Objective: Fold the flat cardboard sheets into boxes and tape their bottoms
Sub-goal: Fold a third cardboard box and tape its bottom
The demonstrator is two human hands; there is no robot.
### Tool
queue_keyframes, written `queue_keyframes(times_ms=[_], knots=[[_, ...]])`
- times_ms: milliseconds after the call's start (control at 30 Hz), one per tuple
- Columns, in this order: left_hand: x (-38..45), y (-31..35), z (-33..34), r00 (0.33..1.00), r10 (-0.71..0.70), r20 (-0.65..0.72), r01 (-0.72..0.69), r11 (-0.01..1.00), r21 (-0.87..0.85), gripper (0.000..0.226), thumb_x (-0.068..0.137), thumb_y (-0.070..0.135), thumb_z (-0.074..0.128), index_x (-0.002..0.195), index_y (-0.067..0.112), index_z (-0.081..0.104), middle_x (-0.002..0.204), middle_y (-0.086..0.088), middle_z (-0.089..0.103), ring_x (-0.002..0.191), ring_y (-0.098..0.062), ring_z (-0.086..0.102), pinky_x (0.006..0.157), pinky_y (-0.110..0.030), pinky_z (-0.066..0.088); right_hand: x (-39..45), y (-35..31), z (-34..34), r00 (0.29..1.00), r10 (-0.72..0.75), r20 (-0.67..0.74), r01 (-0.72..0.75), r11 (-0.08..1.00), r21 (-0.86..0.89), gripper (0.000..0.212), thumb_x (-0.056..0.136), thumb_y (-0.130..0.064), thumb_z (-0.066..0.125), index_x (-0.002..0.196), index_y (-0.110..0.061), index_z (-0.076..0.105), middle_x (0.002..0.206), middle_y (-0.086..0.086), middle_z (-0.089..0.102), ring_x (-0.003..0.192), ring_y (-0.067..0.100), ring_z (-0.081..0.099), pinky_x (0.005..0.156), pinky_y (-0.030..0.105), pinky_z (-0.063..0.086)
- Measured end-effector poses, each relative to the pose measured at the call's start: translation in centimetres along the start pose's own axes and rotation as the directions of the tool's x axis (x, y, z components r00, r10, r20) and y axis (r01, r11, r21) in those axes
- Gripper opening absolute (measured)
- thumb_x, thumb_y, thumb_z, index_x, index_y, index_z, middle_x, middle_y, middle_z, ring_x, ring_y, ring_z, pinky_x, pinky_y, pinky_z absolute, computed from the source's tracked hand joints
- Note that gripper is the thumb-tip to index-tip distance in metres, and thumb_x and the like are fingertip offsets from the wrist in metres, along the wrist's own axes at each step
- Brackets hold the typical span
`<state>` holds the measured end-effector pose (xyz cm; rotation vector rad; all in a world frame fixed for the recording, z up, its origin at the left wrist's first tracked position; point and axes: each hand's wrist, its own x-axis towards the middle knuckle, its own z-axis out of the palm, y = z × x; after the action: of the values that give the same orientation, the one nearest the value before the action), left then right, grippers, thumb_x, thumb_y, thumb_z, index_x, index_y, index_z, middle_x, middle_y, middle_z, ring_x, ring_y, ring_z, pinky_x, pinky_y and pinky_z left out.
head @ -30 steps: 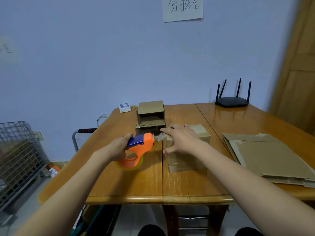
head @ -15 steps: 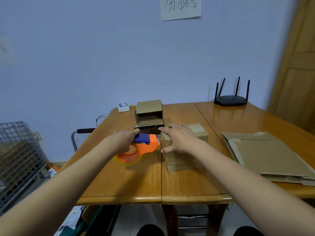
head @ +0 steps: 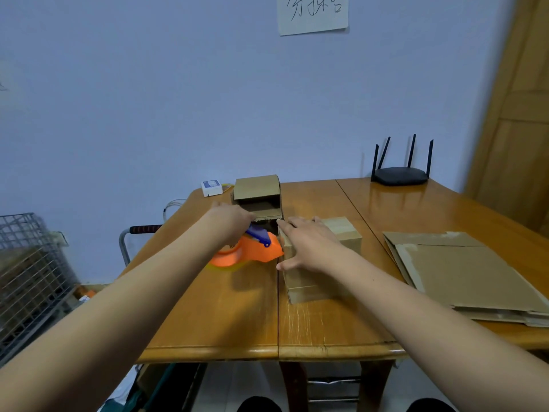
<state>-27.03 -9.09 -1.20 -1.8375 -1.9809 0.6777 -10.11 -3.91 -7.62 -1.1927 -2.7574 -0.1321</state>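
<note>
Taping step in hand. The orange tape dispenser (head: 252, 252) is gripped by the left hand (head: 230, 223), nose set against the left edge of the folded cardboard box (head: 320, 263). The box is pinned flat under the right hand (head: 309, 248), fingers spread and straight, nothing clasped. To be done well, judged: box kept pressed down so the flaps stay shut, dispenser drawn straight along the seam, tape run over the far edge before cutting.

A second box (head: 258, 197), open side toward the camera, sits just beyond the left hand. Flat cardboard sheets (head: 463, 272) are stacked well right of the right hand. All is carried on a glossy wooden desk (head: 225, 316). Beyond the hands: a black router (head: 399, 175), a small white device (head: 211, 187), a pale wall with a paper note (head: 312, 13). A wire cage (head: 29, 272) is seen far left of the left hand.
</note>
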Motion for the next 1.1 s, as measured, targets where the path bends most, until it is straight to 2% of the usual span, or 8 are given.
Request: queue_keyframes(times_ms=[133, 367, 467, 567, 700, 833, 1033, 1100], knots=[[0.5, -0.5, -2.0, 0.997, 0.046, 0.069, -0.046, 0.999, 0.004, 0.044, 0.093, 0.006, 0.055, 0.134, 0.020, 0.048, 0.114, -0.001, 0.060, 0.098, -0.019, 0.058, 0.072, -0.028, 0.045, 0.0, 0.0, -0.1, 1.000, -0.005, 0.006, 0.005, 1.000, -0.015, 0.107, 0.081, -0.064, 0.070, 0.161, -0.016, 0.018, 0.164, 0.009, 0.027, 0.151, 0.027, 0.025, 0.123, 0.053, 0.018], [0.6, 0.5, 0.3, 0.966, 0.089, 0.244, -0.115, 0.989, 0.096, 0.046, 0.096, 0.009, 0.047, 0.140, 0.020, 0.050, 0.114, -0.002, 0.062, 0.089, -0.019, 0.060, 0.060, -0.026, 0.041, 0.1, 0.2, 0.0, 0.999, -0.024, 0.029, 0.025, 0.999, -0.040, 0.117, 0.076, -0.069, 0.071, 0.162, -0.016, 0.013, 0.167, 0.009, 0.021, 0.153, 0.028, 0.021, 0.123, 0.053, 0.016], [0.3, -0.8, 1.3, 0.956, 0.023, 0.291, -0.041, 0.997, 0.059, 0.025, 0.094, 0.008, 0.046, 0.113, 0.013, 0.061, 0.077, 0.000, 0.051, 0.061, -0.014, 0.044, 0.054, -0.023, 0.037, 0.2, 0.6, -0.1, 0.998, -0.037, 0.041, 0.039, 0.998, -0.039, 0.117, 0.077, -0.069, 0.071, 0.162, -0.016, 0.011, 0.166, 0.010, 0.021, 0.153, 0.029, 0.021, 0.124, 0.054, 0.016], [0.2, -2.6, 3.1, 0.928, -0.058, 0.368, 0.108, 0.987, -0.116, 0.019, 0.089, 0.008, 0.052, 0.104, 0.013, 0.064, 0.075, -0.001, 0.054, 0.064, -0.016, 0.049, 0.061, -0.025, 0.043, 0.1, 0.7, -0.1, 0.997, -0.048, 0.052, 0.050, 0.998, -0.034, 0.121, 0.073, -0.071, 0.072, 0.162, -0.016, 0.010, 0.166, 0.011, 0.022, 0.153, 0.029, 0.021, 0.124, 0.054, 0.014], [0.0, -3.0, 6.3, 0.885, -0.090, 0.458, 0.354, 0.769, -0.532, 0.035, 0.093, 0.023, 0.062, 0.123, 0.011, 0.052, 0.108, -0.009, 0.063, 0.091, -0.022, 0.066, 0.081, -0.035, 0.059, 0.3, 0.6, -0.3, 0.996, -0.041, 0.075, 0.043, 0.999, -0.026, 0.127, 0.070, -0.071, 0.075, 0.162, -0.016, 0.008, 0.165, 0.012, 0.022, 0.153, 0.029, 0.021, 0.124, 0.053, 0.011], [-0.3, -0.9, 8.5, 0.853, -0.034, 0.520, 0.468, 0.492, -0.734, 0.042, 0.093, 0.024, 0.063, 0.125, 0.003, 0.045, 0.115, -0.017, 0.055, 0.092, -0.033, 0.069, 0.080, -0.045, 0.061, 0.3, 0.5, -0.4, 0.996, -0.027, 0.090, 0.030, 0.999, -0.032, 0.128, 0.069, -0.070, 0.076, 0.162, -0.015, 0.007, 0.165, 0.013, 0.021, 0.153, 0.029, 0.020, 0.124, 0.053, 0.009], [0.1, 1.1, 10.0, 0.881, -0.095, 0.464, 0.447, 0.489, -0.749, 0.036, 0.092, 0.028, 0.066, 0.118, 0.010, 0.047, 0.103, -0.012, 0.061, 0.070, -0.021, 0.069, 0.056, -0.029, 0.059, 0.1, 0.4, -0.4, 0.996, -0.025, 0.090, 0.028, 0.999, -0.026, 0.128, 0.070, -0.070, 0.075, 0.162, -0.016, 0.005, 0.166, 0.013, 0.019, 0.153, 0.029, 0.019, 0.124, 0.053, 0.008], [0.1, 1.7, 10.5, 0.881, -0.117, 0.458, 0.448, 0.517, -0.729, 0.035, 0.091, 0.028, 0.068, 0.115, 0.010, 0.050, 0.097, -0.011, 0.064, 0.065, -0.020, 0.068, 0.056, -0.028, 0.059, 0.1, 0.3, -0.4, 0.995, -0.024, 0.092, 0.027, 0.999, -0.026, 0.127, 0.071, -0.070, 0.075, 0.162, -0.016, 0.005, 0.166, 0.014, 0.019, 0.153, 0.030, 0.018, 0.124, 0.053, 0.008]])
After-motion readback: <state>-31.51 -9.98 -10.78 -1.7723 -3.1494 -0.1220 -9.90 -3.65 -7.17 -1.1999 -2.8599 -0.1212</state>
